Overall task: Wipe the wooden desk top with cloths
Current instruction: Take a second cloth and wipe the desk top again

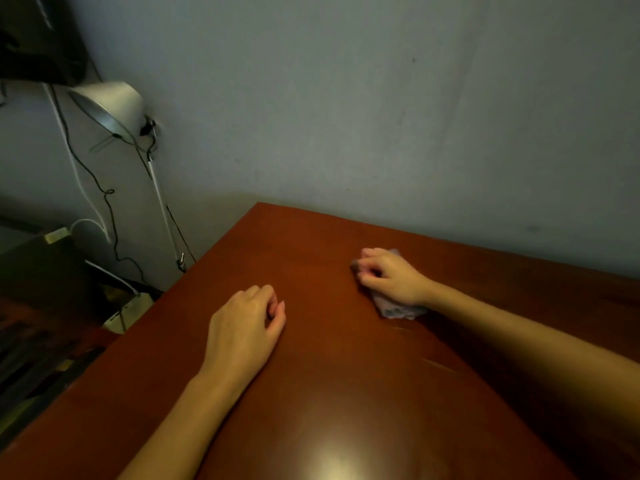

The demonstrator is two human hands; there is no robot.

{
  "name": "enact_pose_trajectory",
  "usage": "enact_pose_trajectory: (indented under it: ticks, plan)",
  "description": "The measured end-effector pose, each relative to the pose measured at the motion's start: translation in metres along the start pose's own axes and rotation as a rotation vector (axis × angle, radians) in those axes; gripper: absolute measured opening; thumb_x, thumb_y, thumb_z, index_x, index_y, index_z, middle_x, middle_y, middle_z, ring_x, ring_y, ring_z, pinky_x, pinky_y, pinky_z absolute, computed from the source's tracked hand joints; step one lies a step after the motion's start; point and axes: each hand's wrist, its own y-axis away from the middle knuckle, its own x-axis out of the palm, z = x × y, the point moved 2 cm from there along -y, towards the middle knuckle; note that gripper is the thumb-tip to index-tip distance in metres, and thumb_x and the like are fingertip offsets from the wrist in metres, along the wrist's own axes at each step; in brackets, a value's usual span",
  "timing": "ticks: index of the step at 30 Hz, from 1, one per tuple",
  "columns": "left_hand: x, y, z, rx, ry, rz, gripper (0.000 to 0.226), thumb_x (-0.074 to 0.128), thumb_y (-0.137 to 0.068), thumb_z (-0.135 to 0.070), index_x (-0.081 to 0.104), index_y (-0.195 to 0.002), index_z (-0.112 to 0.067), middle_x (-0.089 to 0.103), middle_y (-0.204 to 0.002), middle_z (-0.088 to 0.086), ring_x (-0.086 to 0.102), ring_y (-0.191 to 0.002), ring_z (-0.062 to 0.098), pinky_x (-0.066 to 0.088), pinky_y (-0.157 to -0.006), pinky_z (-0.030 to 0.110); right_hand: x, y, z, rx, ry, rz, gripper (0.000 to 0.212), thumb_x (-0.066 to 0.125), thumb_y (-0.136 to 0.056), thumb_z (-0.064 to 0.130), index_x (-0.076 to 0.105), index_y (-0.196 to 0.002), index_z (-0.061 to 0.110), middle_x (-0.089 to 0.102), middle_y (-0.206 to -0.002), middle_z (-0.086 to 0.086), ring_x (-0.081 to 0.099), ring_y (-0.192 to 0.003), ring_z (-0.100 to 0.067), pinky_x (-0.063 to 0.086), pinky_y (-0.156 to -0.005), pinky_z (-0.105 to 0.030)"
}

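Surface: wooden surface (346, 393), reddish-brown and glossy, with a bright glare patch at its near edge. Its far edge runs along the wall (381, 116).
Cloth: one pale, crumpled cloth (394, 310) lies on the surface toward the far edge, right of centre. No second cloth is in view.
Right hand: right hand (388, 275) lies on top of the cloth, fingers curled down and bunching it. The cloth's tail shows beneath the wrist.
Left hand: left hand (242, 327) rests on the bare wood near the left edge, well apart from the cloth. Its fingers are loosely curled and hold nothing.
Marks: two pale marks (420, 346) lie on the wood just on the near side of the cloth. Cannot tell whether they are smears or scratches.
Off the surface: a lamp (107, 105) and hanging cables (104, 199) stand beyond the far left corner.
Step in hand, as judged: wiping the far right part.
Recommendation: flatten the cloth under the palm instead of balling it. Work in overlapping strokes from the far edge toward the near edge, going over the marks. Lift the left hand when the strokes reach the left edge.
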Motion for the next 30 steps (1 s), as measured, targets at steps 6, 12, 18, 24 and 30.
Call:
enact_pose_trajectory:
  ticks: [6, 12, 18, 24, 30]
  plan:
    - [0.002, -0.002, -0.002, 0.016, -0.005, -0.002, 0.023, 0.052, -0.091, -0.031, 0.045, -0.07, -0.025, 0.044, -0.064, -0.011, 0.046, -0.06, 0.006, 0.036, -0.047, 0.021, -0.018, -0.039, -0.084, 0.517, 0.094, -0.168, 0.032, 0.049, -0.085, 0.033, 0.056, -0.069, 0.007, 0.06, -0.08, -0.02, 0.061, -0.082, -0.035, 0.038, -0.064, -0.036]
    - [0.0, -0.002, -0.002, 0.005, 0.005, 0.01, 0.022, 0.052, -0.092, -0.032, 0.047, -0.072, -0.024, 0.044, -0.064, -0.011, 0.046, -0.061, 0.006, 0.043, -0.05, 0.025, 0.006, -0.094, -0.039, 0.511, 0.289, -0.132, 0.029, 0.048, -0.092, 0.029, 0.067, -0.094, 0.007, 0.063, -0.108, -0.021, 0.06, -0.1, -0.037, 0.045, -0.077, -0.038]
    - [0.001, -0.002, -0.001, -0.008, -0.012, 0.017, 0.021, 0.051, -0.092, -0.035, 0.048, -0.074, -0.025, 0.046, -0.066, -0.01, 0.048, -0.064, 0.007, 0.045, -0.054, 0.027, 0.025, -0.047, 0.049, 0.121, 0.188, -0.058, 0.029, 0.039, -0.09, 0.034, 0.055, -0.076, 0.016, 0.056, -0.091, -0.014, 0.053, -0.088, -0.032, 0.036, -0.072, -0.041]
    - [0.001, -0.001, 0.001, -0.002, -0.007, 0.012, 0.022, 0.051, -0.093, -0.034, 0.047, -0.072, -0.027, 0.045, -0.065, -0.012, 0.045, -0.062, 0.002, 0.032, -0.049, 0.017, 0.011, 0.028, 0.043, -0.036, 0.07, -0.037, 0.033, 0.034, -0.087, 0.04, 0.049, -0.072, 0.015, 0.039, -0.076, 0.004, 0.042, -0.074, -0.016, 0.026, -0.067, -0.032]
    - [0.004, -0.003, 0.0, 0.001, -0.004, -0.005, 0.022, 0.05, -0.093, -0.034, 0.047, -0.072, -0.027, 0.045, -0.065, -0.012, 0.046, -0.062, 0.003, 0.042, -0.051, 0.021, -0.003, -0.018, -0.029, 0.376, 0.168, -0.175, 0.034, 0.043, -0.089, 0.033, 0.034, -0.059, 0.021, 0.046, -0.077, -0.007, 0.054, -0.084, -0.034, 0.028, -0.065, -0.035]
